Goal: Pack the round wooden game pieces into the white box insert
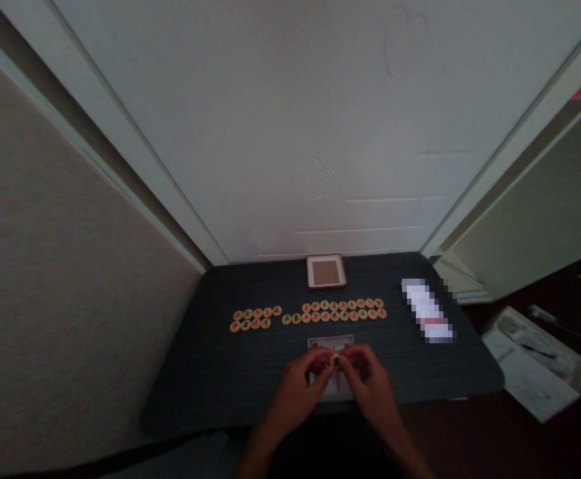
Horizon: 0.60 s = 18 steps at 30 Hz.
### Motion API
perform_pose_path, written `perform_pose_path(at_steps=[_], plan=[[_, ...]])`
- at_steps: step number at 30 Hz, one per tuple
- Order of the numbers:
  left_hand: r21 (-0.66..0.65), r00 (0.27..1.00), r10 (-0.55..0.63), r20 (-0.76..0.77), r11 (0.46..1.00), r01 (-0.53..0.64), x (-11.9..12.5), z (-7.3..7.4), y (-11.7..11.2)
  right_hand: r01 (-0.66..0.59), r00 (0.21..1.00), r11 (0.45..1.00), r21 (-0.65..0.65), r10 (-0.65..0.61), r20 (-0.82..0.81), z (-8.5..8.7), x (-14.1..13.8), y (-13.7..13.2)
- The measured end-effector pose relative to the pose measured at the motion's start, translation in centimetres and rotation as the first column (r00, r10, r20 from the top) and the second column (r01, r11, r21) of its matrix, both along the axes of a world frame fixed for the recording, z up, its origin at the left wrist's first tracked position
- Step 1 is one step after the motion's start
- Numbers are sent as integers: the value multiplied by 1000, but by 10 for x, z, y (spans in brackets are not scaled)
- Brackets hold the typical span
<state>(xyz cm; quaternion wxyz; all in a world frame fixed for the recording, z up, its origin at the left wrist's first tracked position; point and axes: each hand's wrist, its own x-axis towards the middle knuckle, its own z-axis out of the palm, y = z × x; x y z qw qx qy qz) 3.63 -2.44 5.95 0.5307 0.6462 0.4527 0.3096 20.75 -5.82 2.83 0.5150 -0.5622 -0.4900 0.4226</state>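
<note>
My left hand (pixel 297 392) and my right hand (pixel 373 389) meet over the near edge of a dark table (pixel 210 372). Both pinch one small round wooden disc (pixel 335 360) between their fingertips. Under the hands lies a flat box or card (pixel 331 346) with red print, partly hidden. Beyond it, two rows of several round wooden discs (pixel 343 310) with red and dark marks run across the table, with a smaller group of discs (pixel 255 319) to the left.
A square tray or lid (pixel 326 272) with a pale rim sits at the table's far edge against the white wall. A blurred white object (pixel 427 310) lies at the right. Papers (pixel 534 362) lie on the floor to the right.
</note>
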Motion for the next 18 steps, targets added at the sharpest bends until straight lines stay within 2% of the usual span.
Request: perform_pose_path(at_steps=[10, 18], plan=[[12, 1000, 13, 8, 1000, -13, 0, -5, 0, -25, 999, 998, 51, 22, 50, -5, 0, 1], [-3, 1000, 30, -1, 1000, -30, 0, -1, -2, -27, 996, 998, 58, 22, 88, -2, 1, -1]])
